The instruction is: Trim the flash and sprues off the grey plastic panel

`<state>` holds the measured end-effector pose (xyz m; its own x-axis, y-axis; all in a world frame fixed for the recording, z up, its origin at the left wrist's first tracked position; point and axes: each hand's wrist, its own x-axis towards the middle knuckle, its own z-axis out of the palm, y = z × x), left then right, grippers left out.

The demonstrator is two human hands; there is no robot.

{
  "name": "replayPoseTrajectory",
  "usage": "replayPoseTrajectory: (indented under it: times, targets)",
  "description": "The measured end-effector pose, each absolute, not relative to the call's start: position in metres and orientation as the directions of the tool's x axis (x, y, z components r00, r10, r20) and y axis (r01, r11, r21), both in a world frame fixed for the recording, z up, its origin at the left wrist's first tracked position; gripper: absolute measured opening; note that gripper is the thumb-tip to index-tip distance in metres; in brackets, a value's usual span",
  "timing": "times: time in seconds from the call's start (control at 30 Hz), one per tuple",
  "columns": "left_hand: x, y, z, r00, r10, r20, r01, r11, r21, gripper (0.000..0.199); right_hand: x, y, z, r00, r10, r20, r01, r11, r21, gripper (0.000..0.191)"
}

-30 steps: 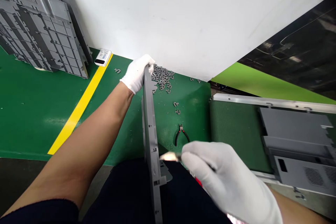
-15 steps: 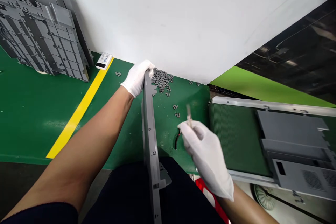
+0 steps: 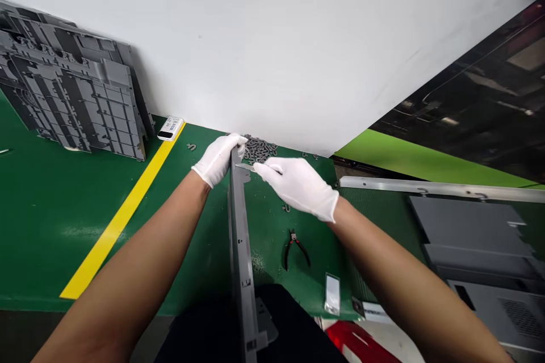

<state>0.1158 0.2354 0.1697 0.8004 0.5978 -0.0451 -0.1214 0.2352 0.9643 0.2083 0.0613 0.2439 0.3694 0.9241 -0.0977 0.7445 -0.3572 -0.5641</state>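
- Here's the left hand (image 3: 218,160), white-gloved, closed firmly around the far end of a grey plastic panel (image 3: 240,238).
- That panel stands on edge, its long axis running near to far, with its near end over dark clothing (image 3: 293,323).
- The right hand (image 3: 298,187), also gloved, comes in from the right, pinching a thin metal blade (image 3: 255,168).
- The blade lies crosswise, its tip at the panel's far end, just beside the left hand, which is the closer of the two.
- Just beyond sits a heap of grey clips (image 3: 259,149), and pliers (image 3: 294,249) lie right of the panel on the green table (image 3: 55,249).
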Motion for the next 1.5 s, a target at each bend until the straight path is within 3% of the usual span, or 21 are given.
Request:
replayPoseTrajectory:
  times: [0.23, 0.43, 0.63, 1.5]
  targets:
    - [0.11, 0.238, 0.172, 0.816, 0.577, -0.026, -0.069, 0.141, 0.988, 0.036, 0.215, 0.096, 0.249, 0.342, 0.935, -0.096, 0.899, -0.355, -0.256, 0.054]
    - [0.114, 0.238, 0.167, 0.816, 0.578, -0.006, -0.101, 0.153, 0.983, 0.034, 0.216, 0.095, 0.255, 0.331, 0.939, -0.093, 0.934, -0.34, -0.112, 0.055]
    - [0.117, 0.236, 0.167, 0.765, 0.644, 0.002, -0.123, 0.143, 0.982, 0.032, 0.216, 0.094, 0.257, 0.331, 0.939, -0.096, 0.936, -0.34, -0.094, 0.059]
    - [0.118, 0.234, 0.166, 0.792, 0.609, -0.031, -0.139, 0.23, 0.963, 0.031, 0.211, 0.085, 0.26, 0.309, 0.946, -0.095, 0.949, -0.313, -0.029, 0.058]
